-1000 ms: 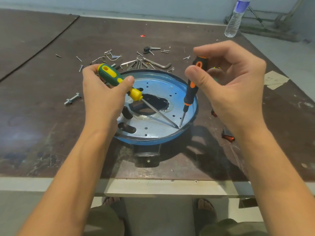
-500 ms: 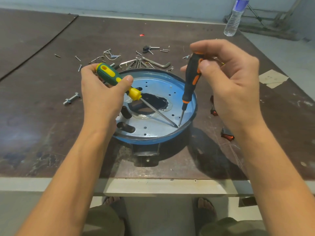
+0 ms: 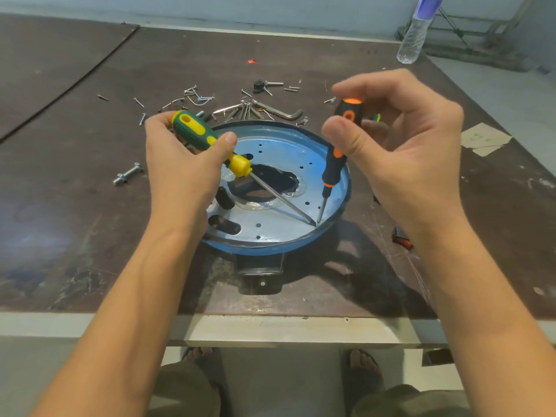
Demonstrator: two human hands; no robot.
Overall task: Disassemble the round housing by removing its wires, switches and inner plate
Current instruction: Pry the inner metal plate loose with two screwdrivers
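Head view. The left grip clasps a green-and-yellow-handled screwdriver. The right grip pinches a black-and-orange-handled screwdriver.

The blue round metal housing sits on the dark worktop, between and just below both grips. Both blade tips meet at its rim seam, under the right grip.

No wires show inside. A red rocker switch lies out beside the right wrist, and loose screws lie beyond the grips.

The pale perforated inner plate remains seated. Judged: the plate removal is outstanding.
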